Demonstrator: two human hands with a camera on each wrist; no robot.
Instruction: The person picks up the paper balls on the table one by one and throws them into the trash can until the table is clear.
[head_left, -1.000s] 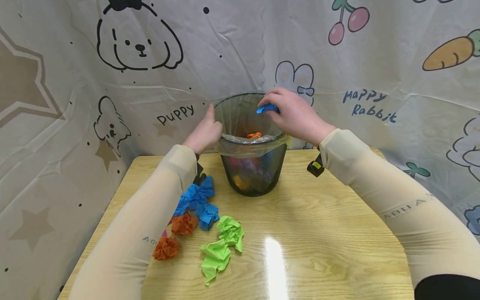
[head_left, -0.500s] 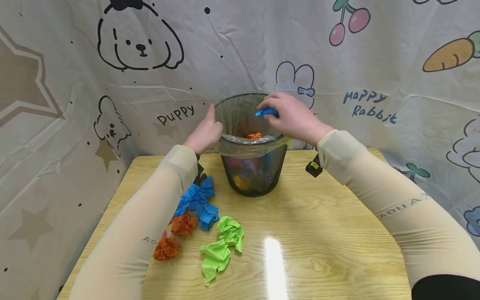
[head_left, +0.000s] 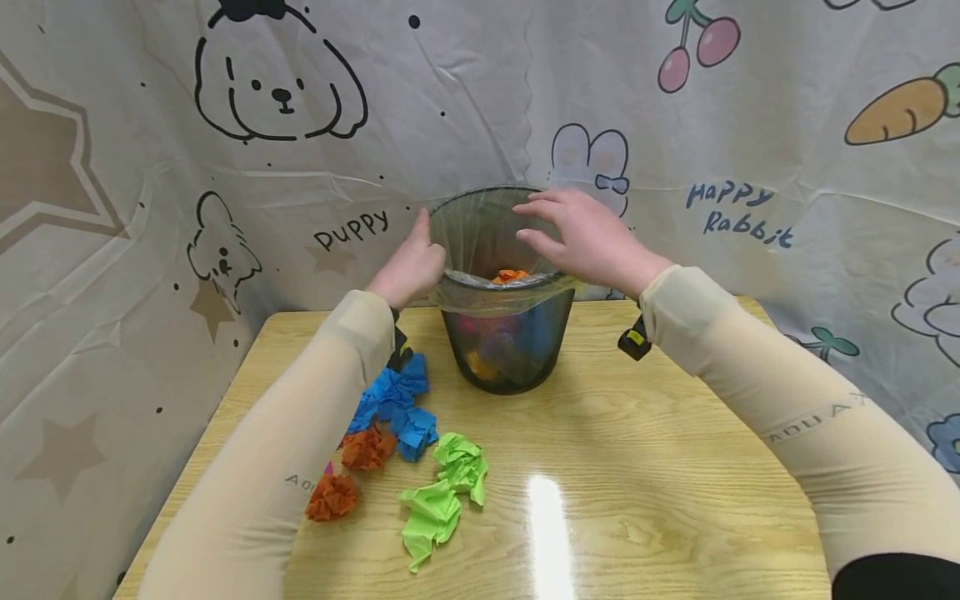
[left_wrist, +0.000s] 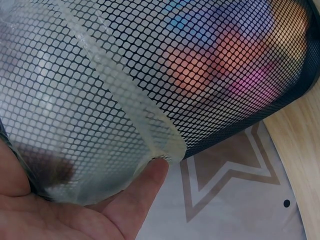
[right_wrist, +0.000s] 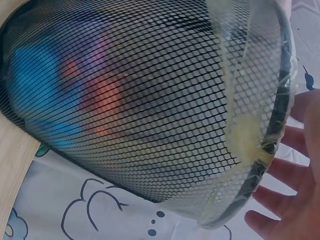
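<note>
To the left of the mesh bin, and on the person's side of it, lie loose crumpled papers, strung out in a row that runs from just beside the bin's base toward the person. Farthest left are two rust-brown papers and a magenta scrap, half covered by the left sleeve, which may hide more. Then come the blue papers, closest to the bin, and two touching green papers. Most have no clear long axis; the nearer green one trails a tip toward the person.

The left hand is nearer to this row; it grips the bin's left rim, one digit raised along it, a finger against the liner. An orange paper shows inside the bin. The right hand is at the right of the bin's mouth, fingers spread and holding nothing, with the bin between it and the row.

Half a second ago it pinched a blue paper over the mouth; now that paper is gone from its fingers. Blue shows more strongly through the bin's right wall, so it has probably dropped inside. The left hand and the row look unchanged.
</note>
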